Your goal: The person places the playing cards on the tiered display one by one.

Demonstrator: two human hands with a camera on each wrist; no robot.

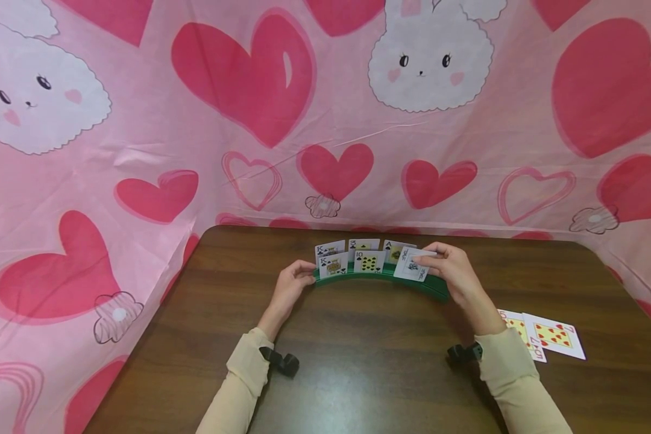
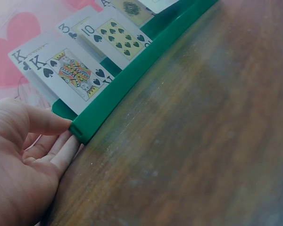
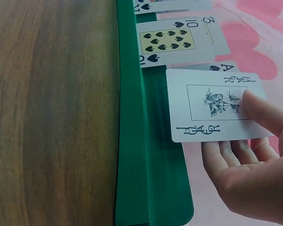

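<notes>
A curved green card holder (image 1: 358, 276) stands on the table with playing cards upright in two rows. Its front row shows a king of spades (image 2: 70, 75) and a ten of spades (image 3: 167, 42); behind them are another king (image 1: 325, 248), a three (image 1: 364, 244) and an ace (image 1: 393, 250). My left hand (image 1: 293, 282) pinches the holder's left end between thumb and fingers. In my right hand (image 1: 452, 271) a joker (image 3: 214, 106) is held, thumb on its face and fingers behind. The joker overlaps the ace, over the holder's right part.
Two face-up red cards lie on the table beside my right forearm: a seven of hearts (image 1: 556, 334) and a partly covered five (image 1: 515, 325). A pink cloth (image 1: 352, 126) with hearts and bunnies hangs behind the brown table (image 1: 352, 355).
</notes>
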